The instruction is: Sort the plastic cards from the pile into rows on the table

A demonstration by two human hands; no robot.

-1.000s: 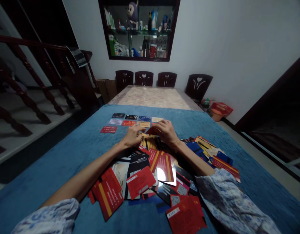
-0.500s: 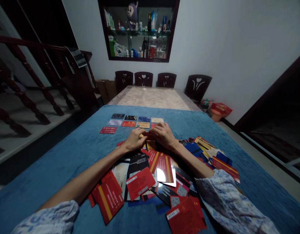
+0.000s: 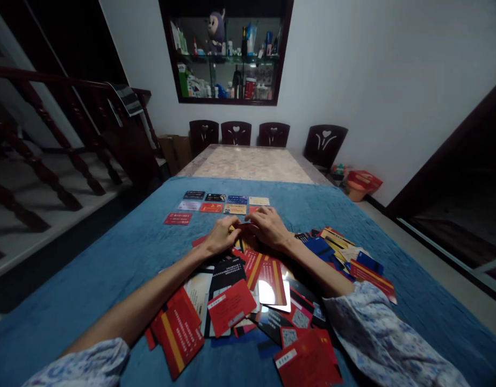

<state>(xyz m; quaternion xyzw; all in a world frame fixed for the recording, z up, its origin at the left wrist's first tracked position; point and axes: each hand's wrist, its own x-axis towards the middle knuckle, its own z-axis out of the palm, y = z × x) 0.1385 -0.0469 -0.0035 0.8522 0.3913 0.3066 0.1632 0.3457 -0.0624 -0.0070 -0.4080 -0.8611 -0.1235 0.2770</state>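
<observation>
Over the far edge of a card heap, my left hand (image 3: 222, 235) and my right hand (image 3: 269, 227) meet, fingers closed on a thin card (image 3: 248, 224) seen nearly edge-on. Its printed face cannot be made out. Below them lies the loose heap of overlapping bank-type cards, among them a red card (image 3: 231, 307), a black card (image 3: 228, 273) and a glossy red card with a yellow stripe (image 3: 272, 279). Beyond my hands, cards lie in short rows: a black card (image 3: 194, 195), a blue card (image 3: 237, 199), an orange-red card (image 3: 211, 208) and a lone red card (image 3: 178, 219).
A second pile with a blue card (image 3: 320, 247) lies right of my right forearm. Blue cloth (image 3: 151, 252) covers the near table; the bare tabletop (image 3: 251, 163) shows behind it. Chairs (image 3: 235, 133) stand at the far end, a stair railing (image 3: 50, 113) at left.
The card between my hands has tilted from showing a red face to nearly edge-on. The view has shifted slightly; the laid-out cards stay in place.
</observation>
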